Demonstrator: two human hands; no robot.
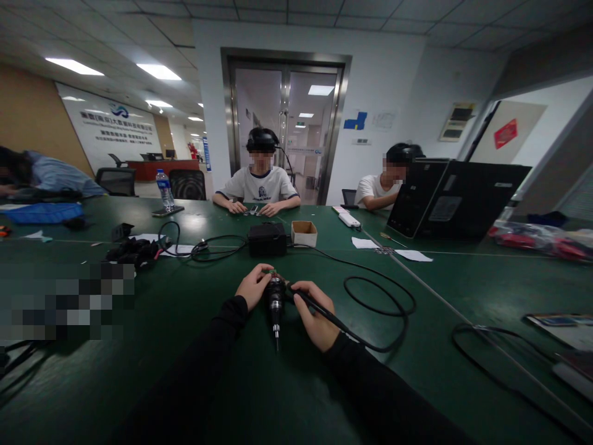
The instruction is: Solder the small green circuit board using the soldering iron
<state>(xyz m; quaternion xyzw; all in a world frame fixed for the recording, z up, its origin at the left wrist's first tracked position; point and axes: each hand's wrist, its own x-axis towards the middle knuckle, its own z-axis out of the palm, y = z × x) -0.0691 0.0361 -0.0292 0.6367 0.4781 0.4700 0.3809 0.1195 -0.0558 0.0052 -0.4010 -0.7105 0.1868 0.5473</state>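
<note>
A black electric screwdriver lies on the green table between my hands, its bit pointing toward me. My left hand curls over its far end, fingers closed on the top of the tool. My right hand is closed around the black cable where it enters the tool. The cable loops to the right and runs back to a black power box. Both my forearms are in black sleeves.
A small cardboard box stands beside the power box. Tangled black cables and parts lie at left. An open laptop and papers sit at right. Three other people sit around the table. A water bottle stands at the far side.
</note>
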